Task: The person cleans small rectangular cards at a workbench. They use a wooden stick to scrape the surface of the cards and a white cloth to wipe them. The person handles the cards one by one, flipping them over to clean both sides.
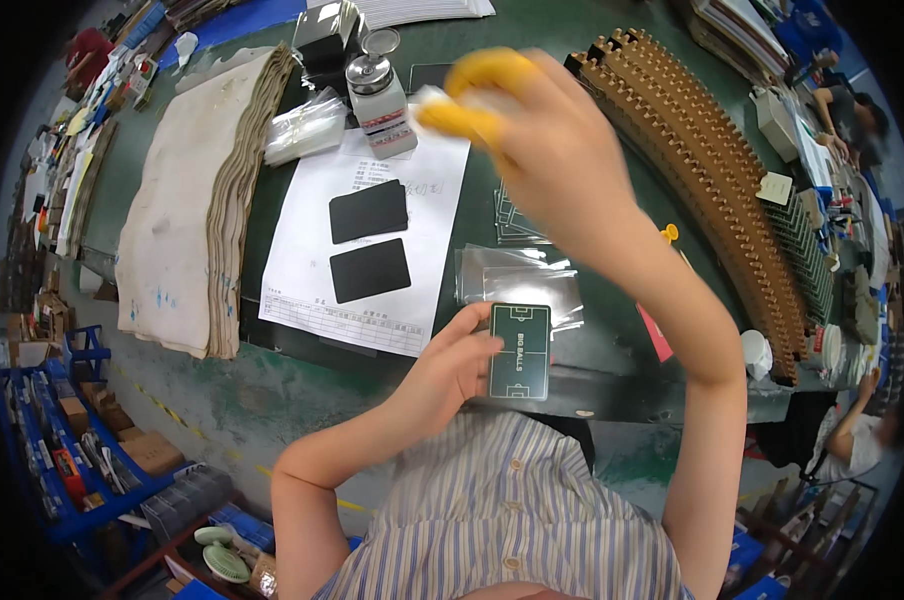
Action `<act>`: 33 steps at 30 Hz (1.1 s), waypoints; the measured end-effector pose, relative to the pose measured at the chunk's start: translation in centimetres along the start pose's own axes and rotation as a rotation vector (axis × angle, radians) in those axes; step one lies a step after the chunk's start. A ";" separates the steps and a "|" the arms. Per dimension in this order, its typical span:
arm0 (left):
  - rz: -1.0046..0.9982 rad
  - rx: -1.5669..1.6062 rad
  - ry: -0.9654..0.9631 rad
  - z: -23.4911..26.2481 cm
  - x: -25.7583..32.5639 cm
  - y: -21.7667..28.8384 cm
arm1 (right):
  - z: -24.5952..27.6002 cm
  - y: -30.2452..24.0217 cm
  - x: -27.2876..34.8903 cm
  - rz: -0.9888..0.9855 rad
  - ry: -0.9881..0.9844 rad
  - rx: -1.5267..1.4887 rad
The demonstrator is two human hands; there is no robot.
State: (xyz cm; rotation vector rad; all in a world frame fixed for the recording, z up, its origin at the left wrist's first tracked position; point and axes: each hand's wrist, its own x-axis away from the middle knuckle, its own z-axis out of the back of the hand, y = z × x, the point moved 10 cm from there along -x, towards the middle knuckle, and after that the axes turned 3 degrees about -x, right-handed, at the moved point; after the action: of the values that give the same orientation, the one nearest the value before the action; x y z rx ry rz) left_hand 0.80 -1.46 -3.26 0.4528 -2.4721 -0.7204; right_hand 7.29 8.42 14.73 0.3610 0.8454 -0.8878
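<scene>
My left hand (454, 360) holds a dark green card (520, 375) with white pitch lines, near the table's front edge. Yellow covers sit on the thumb and forefinger of my raised right hand (567, 150). Between those fingers is a white wad (430, 103), like cloth or tissue, blurred by motion. Just left of it stands a dispenser bottle (379, 112), its metal lid flipped up. Two black cards or small stacks (369, 213) lie on a printed sheet (302, 255). Clear plastic sleeves (532, 280) lie beyond the green card; more line-patterned cards (517, 222) are partly behind my right wrist.
A thick stack of stained boards or cloths (187, 210) lies at the left. Curved brown toothed racks (702, 180) run along the right. Packed plastic bags (307, 130) lie beside the bottle. A white round container (757, 352) stands near the right edge. Other people are at far right.
</scene>
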 end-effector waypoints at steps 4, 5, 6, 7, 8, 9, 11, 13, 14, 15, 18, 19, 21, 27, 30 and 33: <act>-0.080 -0.052 -0.062 -0.4 0.1 -0.6 | 5.3 -3.3 5.6 -0.046 -0.214 -0.150; -0.086 -0.064 -0.070 -0.5 0.1 -0.7 | 5.8 -3.7 7.1 -0.094 -0.305 -0.210; -0.087 -0.078 -0.071 -0.6 0.0 -0.9 | 6.1 -3.7 8.4 -0.121 -0.341 -0.229; -0.078 -0.099 -0.094 -1.2 -0.2 -0.9 | 6.8 -3.9 9.6 -0.137 -0.363 -0.228; -0.050 -0.033 -0.129 -1.8 -0.3 -1.1 | 7.2 -4.1 10.7 -0.149 -0.386 -0.231; -0.053 -0.028 -0.146 -2.4 -0.6 -1.0 | 7.5 -4.1 11.6 -0.164 -0.399 -0.231; -0.067 -0.015 -0.173 -3.4 -1.0 -0.9 | 7.2 -5.1 13.0 -0.135 -0.475 -0.263; -0.037 -0.033 -0.170 -3.8 -1.1 -1.0 | 6.6 -5.5 13.8 -0.111 -0.502 -0.263; -0.019 -0.044 -0.162 -4.0 -1.2 -1.1 | 6.4 -5.5 14.0 -0.100 -0.499 -0.245; -0.004 -0.057 -0.146 -3.9 -1.1 -1.2 | 6.1 -5.4 14.2 -0.085 -0.493 -0.234; -0.011 -0.065 -0.140 -3.9 -1.3 -1.5 | 6.1 -4.7 14.5 -0.088 -0.458 -0.198; -0.004 -0.067 -0.137 -3.9 -1.3 -1.5 | 6.3 -4.7 14.5 -0.078 -0.446 -0.189; 0.008 -0.067 -0.128 -4.1 -1.2 -1.5 | 6.4 -5.5 15.2 -0.047 -0.424 -0.214; 0.000 -0.101 -0.127 -4.1 -1.6 -1.8 | 6.7 -5.6 15.5 -0.008 -0.391 -0.183; 0.000 -0.133 -0.148 -4.4 -1.8 -2.0 | 6.8 -5.4 15.6 -0.020 -0.390 -0.168; -0.007 -0.132 -0.091 -3.9 -1.8 -1.8 | 7.0 -4.3 15.0 -0.042 -0.390 -0.100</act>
State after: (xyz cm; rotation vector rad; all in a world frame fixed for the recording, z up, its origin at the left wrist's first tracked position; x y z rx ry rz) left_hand 4.80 -3.66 -2.18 0.3872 -2.4885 -0.9201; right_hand 12.47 -6.30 7.82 0.0769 0.5350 -0.9137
